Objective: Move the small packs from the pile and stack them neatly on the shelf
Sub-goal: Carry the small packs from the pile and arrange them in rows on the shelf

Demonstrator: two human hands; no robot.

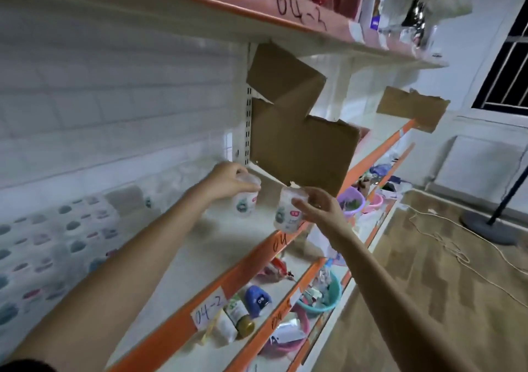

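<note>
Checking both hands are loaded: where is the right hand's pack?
In the head view, centre: the small pack sits in the right hand, over the shelf's orange edge, below the cardboard divider.

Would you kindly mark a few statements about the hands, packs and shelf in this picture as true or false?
1. Each hand holds a small pack. True: left hand holds the left pack; right hand holds the right pack.
2. Both hands rest on the floor. False: they are raised over the shelf.
3. Cardboard stands behind the packs. True.
4. The shelf edge is blue. False: orange.
</note>
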